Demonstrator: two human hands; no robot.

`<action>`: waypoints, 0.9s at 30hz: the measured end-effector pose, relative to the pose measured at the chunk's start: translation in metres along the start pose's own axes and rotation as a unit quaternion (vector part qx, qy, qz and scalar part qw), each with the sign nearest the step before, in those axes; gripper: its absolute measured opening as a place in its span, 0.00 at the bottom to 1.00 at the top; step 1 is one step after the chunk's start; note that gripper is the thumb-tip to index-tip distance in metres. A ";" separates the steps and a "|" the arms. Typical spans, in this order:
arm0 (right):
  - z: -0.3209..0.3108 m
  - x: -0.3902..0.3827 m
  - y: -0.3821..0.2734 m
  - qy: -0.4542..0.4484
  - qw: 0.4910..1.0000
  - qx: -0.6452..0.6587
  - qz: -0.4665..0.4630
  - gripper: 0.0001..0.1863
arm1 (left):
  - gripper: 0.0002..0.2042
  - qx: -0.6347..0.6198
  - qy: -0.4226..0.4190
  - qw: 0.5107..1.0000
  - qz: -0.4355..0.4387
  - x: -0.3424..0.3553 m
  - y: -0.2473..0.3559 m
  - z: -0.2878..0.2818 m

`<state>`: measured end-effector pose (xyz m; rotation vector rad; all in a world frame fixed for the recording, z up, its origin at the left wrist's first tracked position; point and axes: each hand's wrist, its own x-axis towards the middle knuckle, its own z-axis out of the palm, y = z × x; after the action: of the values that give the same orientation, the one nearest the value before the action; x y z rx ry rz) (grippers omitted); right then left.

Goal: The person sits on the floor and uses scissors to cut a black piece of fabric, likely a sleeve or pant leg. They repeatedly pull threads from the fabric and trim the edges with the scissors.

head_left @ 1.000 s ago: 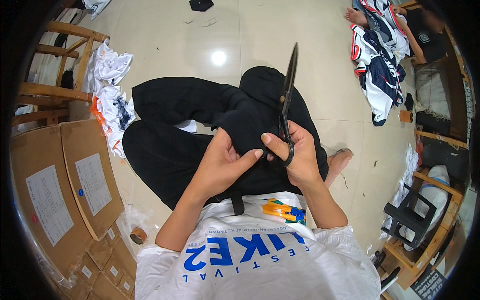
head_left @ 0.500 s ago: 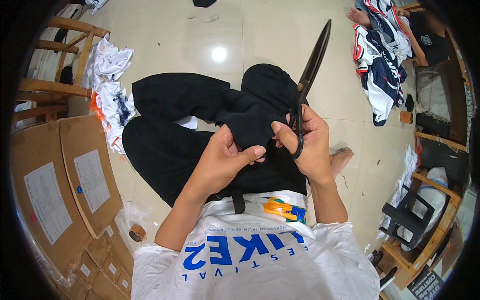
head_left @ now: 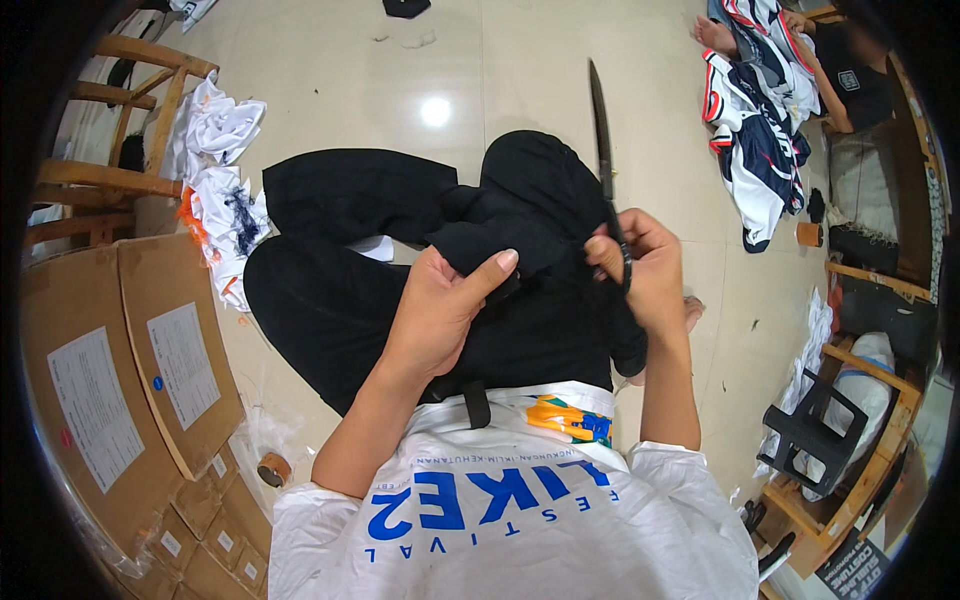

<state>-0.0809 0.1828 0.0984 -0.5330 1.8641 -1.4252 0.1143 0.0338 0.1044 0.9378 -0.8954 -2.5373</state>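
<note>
My left hand (head_left: 432,312) pinches a small dark fabric piece (head_left: 500,238) above my lap, thumb pressed on top. It is hard to tell where this cloth ends against my black trousers (head_left: 330,310). Large scissors (head_left: 602,140) hang on my right hand (head_left: 650,268), blades pointing away from me and close together. That hand's thumb and forefinger are pinched together just right of the cloth. Whether they hold a thread or a bit of fabric is too small to tell.
Cardboard boxes (head_left: 85,370) stand at the left, near wooden frames (head_left: 110,178) and white cloth (head_left: 222,120). At the far right, a person (head_left: 855,70) sits by white and navy garments (head_left: 765,165). A black plastic stool (head_left: 815,430) lies at the right.
My right hand has moved right, away from the cloth, and the scissors have swung more upright. My left hand still holds the cloth, its thumb shifted slightly up.
</note>
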 end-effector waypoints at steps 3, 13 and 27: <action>-0.048 0.019 0.042 0.126 0.974 -0.189 -0.003 0.16 | 0.16 -0.015 0.002 1.000 0.022 0.003 0.002 0.001; -0.155 0.017 0.180 0.257 0.838 -0.477 0.068 0.24 | 0.28 0.026 0.037 0.999 0.010 0.005 -0.007 0.003; -0.185 0.001 0.217 0.241 0.854 -0.457 0.063 0.26 | 0.29 0.073 0.042 0.996 0.027 0.004 -0.006 0.012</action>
<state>-0.1988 0.3681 -0.0837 -0.4863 2.9119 -0.5056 0.1031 0.0419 0.1063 1.0407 -1.0779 -2.3943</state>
